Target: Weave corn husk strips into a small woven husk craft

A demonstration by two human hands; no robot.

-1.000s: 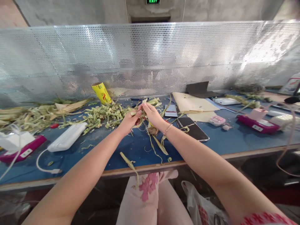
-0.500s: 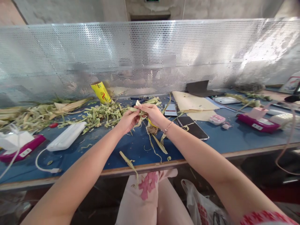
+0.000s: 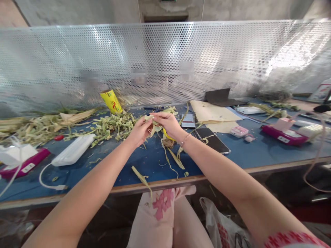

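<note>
My left hand (image 3: 141,131) and my right hand (image 3: 169,124) meet above the middle of the blue table. Both are closed, fingertips pinching a pale green corn husk strip (image 3: 152,131) that is bent between them. My fingers partly cover it. Just left of my hands lies a pile of knotted green husk pieces (image 3: 113,124). Beneath my right wrist is a tan bundle of fibres (image 3: 168,143) beside something yellow, mostly hidden. Loose husk strips (image 3: 177,159) trail from that area, and another husk strip (image 3: 141,177) hangs over the table's front edge.
Dried husks (image 3: 62,125) cover the left side. A yellow canister (image 3: 111,102) leans at the back, before a perforated metal screen (image 3: 165,51). A white power bank (image 3: 73,151), purple power strip (image 3: 286,135), dark tablet (image 3: 213,140) and tan paper envelope (image 3: 210,112) lie around.
The pale husk end that stuck up above my fingers is now folded down between them. My right fingers have shifted slightly left over the strip. The table items stay put.
</note>
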